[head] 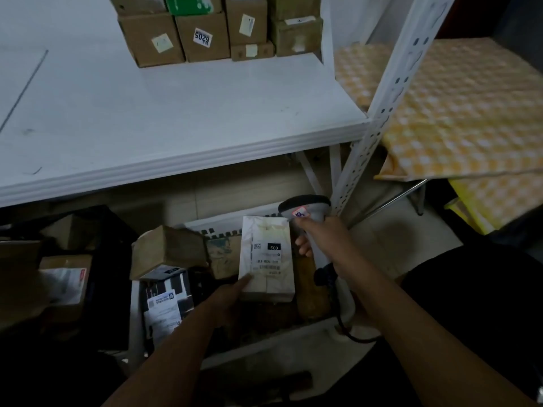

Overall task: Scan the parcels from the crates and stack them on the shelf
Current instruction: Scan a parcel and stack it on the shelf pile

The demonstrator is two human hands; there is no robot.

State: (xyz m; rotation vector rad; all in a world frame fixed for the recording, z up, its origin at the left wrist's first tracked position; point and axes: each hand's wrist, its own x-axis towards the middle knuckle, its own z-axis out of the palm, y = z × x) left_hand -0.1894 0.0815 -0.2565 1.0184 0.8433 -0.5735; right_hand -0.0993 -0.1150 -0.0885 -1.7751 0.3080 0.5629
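Left hand [227,295] holds the white parcel [266,258] by its lower left corner, thumb on the label face, other fingers hidden under it. Parcel is tipped label-up above the white crate [266,337], presumably so the barcode faces the reader. Right hand [321,240] is wrapped round the scanner [305,210] handle, head just beside the parcel's top right corner and angled toward the label; can't tell if the trigger is pressed. Scanner cable trails down past the crate's right edge.

More parcels sit in the crate: a brown box [169,249] and a black-and-white one [166,298], left of the held parcel. A darker crate [111,277] further left holds others, too dim to detail.

Shelf [176,118] above has boxes [202,35] stacked at its back right corner; front edge is bare, likely the drop zone.

Step looks like scan in progress, stacking not yet done.
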